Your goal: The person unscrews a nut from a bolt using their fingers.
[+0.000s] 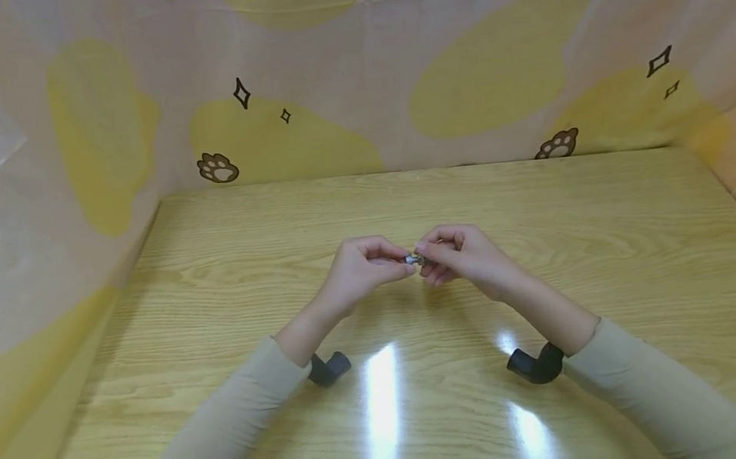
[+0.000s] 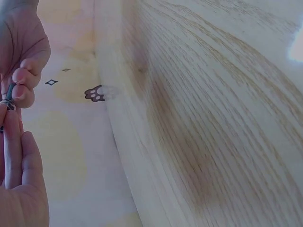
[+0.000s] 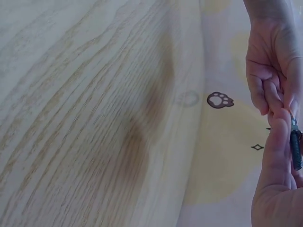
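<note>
Between the fingertips of both hands is a small metal bolt (image 1: 414, 260) with a dark threaded shaft. My left hand (image 1: 365, 270) pinches its silvery end, while my right hand (image 1: 460, 254) holds the other end between thumb and fingers. Seen from the right wrist, the threaded bolt (image 3: 297, 150) lies along the right fingers, with a nut-like ring near its upper end. The left wrist view catches only part of the bolt (image 2: 9, 97) at its left edge, partly covered by fingers. Both hands are held above the wooden table (image 1: 256, 229), their fingertips nearly meeting.
Black curved wrist-camera mounts (image 1: 536, 365) hang below the wrists, close over the table. A patterned cloth (image 1: 317, 58) with paw prints stands behind the table and along its sides. Bright light reflections lie on the near tabletop.
</note>
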### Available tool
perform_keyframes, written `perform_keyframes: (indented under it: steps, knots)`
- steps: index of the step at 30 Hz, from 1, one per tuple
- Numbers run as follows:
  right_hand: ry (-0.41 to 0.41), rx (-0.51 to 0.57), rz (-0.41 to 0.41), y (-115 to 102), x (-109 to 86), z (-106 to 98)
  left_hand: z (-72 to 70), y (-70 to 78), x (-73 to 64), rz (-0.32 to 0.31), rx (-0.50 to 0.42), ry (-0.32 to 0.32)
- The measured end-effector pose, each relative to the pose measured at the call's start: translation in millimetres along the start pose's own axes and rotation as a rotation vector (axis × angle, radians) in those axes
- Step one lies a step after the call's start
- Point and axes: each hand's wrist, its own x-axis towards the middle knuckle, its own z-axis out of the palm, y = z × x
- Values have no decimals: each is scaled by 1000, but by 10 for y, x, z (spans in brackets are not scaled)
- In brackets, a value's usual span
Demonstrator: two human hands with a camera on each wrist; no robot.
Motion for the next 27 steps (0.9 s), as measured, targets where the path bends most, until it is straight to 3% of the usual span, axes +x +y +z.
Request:
perform_keyframes:
  steps: [5, 14, 21, 27]
  knots:
    - [-20, 84, -20, -12, -3, -12, 1, 9, 3, 0, -7, 14]
    - [-3, 52, 21, -82, -14, 5, 7, 6, 6, 6, -14, 31]
    - [-40, 160, -1, -96, -24, -22, 19, 14, 21, 17, -18, 39]
    - [-10, 166, 116, -104, -29, 20, 18, 12, -1, 17, -2, 38]
